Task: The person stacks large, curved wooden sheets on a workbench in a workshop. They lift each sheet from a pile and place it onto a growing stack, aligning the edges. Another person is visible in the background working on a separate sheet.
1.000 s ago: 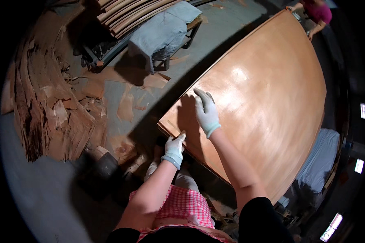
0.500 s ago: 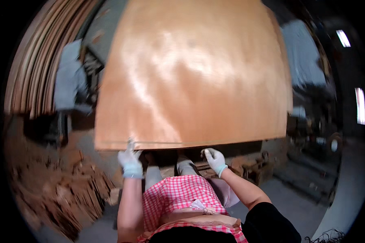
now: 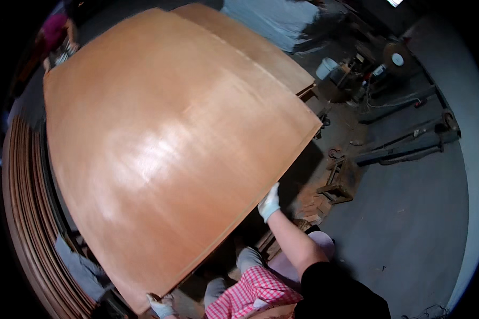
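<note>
A large, smooth, light-brown plywood sheet (image 3: 186, 159) fills the middle, slanting from upper left to lower right. My left hand (image 3: 162, 307), in a white glove, grips its near corner at the bottom of the picture. Further right along the same edge, my gloved right hand (image 3: 270, 203) is closed on the sheet, its fingers partly hidden beneath. Another similar sheet (image 3: 250, 48) lies below it, showing past the far right side. At the upper left a co-worker's hand (image 3: 48, 65) is at the far corner of the upper sheet.
A tall stack of sheets (image 3: 29, 212) stands at the left, with grey cloth (image 3: 80, 271) beside it. On the right are a small wooden stool (image 3: 341, 181), long metal beams (image 3: 404, 143), a white bucket (image 3: 326, 68) and machinery. A pale round seat (image 3: 316, 244) is near my right arm.
The sheet has swung round, its near edge now slanting, and the sheet beneath shows at the right. My right hand has taken hold of the edge; my left has moved to the corner.
</note>
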{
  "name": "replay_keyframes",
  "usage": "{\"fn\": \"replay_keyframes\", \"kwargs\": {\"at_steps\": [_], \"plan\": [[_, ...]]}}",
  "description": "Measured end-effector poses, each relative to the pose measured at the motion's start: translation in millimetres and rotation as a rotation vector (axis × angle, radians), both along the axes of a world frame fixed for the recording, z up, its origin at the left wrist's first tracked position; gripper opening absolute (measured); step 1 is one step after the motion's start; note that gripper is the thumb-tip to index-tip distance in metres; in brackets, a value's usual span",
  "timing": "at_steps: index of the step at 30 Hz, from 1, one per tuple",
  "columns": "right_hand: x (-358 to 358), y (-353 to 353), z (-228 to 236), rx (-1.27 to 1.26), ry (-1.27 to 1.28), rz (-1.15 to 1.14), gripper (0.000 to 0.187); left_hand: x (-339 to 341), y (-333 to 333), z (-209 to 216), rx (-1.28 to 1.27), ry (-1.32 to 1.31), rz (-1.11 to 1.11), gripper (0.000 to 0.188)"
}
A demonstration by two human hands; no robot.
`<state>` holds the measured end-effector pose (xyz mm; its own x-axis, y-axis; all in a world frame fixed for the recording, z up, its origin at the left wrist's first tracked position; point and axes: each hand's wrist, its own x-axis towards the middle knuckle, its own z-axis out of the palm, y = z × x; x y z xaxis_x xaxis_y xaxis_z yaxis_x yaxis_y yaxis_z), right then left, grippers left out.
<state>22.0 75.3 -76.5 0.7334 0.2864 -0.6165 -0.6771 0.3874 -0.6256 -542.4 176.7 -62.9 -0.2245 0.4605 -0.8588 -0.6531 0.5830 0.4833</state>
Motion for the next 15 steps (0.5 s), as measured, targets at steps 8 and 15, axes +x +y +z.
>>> {"fn": "replay_keyframes", "kwargs": {"at_steps": [8,15], "plan": [[0.1,16.3,-89.9,-1.023,0.005,-0.010,0.058,8.5,31.7,-35.2,0.017,-0.073,-0.233,0.058],[62.4,-27.1,0.1,-0.211,0.212,-0.105,0.066,2.4,40.5,-32.3,-0.029,-0.136,-0.206,0.064]]}}
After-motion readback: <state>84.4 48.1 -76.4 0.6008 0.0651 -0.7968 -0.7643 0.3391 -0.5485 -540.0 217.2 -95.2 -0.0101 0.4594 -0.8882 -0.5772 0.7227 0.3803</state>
